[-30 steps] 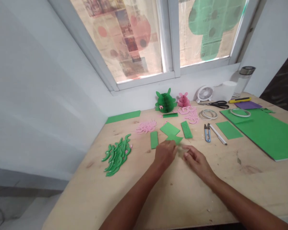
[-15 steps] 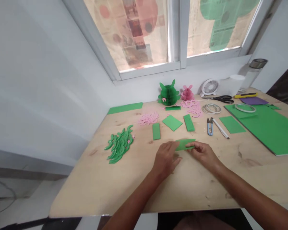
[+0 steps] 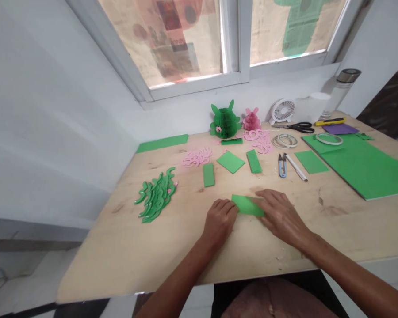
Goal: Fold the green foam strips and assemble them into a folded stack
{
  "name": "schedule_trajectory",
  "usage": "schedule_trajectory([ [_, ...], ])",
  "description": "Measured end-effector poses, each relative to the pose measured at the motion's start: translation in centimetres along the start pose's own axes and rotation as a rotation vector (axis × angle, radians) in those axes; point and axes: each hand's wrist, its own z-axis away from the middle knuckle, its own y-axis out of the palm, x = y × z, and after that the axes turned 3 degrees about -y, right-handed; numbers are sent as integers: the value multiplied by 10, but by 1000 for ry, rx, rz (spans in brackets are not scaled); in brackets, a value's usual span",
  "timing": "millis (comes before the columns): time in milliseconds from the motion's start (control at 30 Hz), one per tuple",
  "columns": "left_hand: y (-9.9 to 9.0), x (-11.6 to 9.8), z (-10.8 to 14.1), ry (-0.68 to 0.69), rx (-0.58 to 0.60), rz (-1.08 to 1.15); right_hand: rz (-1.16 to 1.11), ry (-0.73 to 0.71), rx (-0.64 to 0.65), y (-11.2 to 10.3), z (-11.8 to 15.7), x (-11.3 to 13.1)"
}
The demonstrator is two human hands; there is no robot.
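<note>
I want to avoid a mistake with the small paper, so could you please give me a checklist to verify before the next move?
1. Left hand at the left end of the small green paper: ok.
2. Right hand at its right end: ok.
3. Paper's edges or layers lined up exactly: cannot tell, too small to see.
4. Pile of curved green cutouts apart from both hands: ok.
5. Blue-handled snips closed: not ok, the blade tips stand apart.
6. White pen away from the hands: ok, it lies beside the snips.
</note>
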Motion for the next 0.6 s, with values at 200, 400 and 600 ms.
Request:
schedule_trajectory([
  [200, -5, -2, -4, -86, 54, 34, -126, 24, 64, 8, -3, 3],
  [400, -6, 2, -7, -284, 73, 192, -205, 119, 78, 12, -2, -3],
  [600, 2, 7, -5, -495, 39, 369, -223, 141, 65, 14, -1, -1],
])
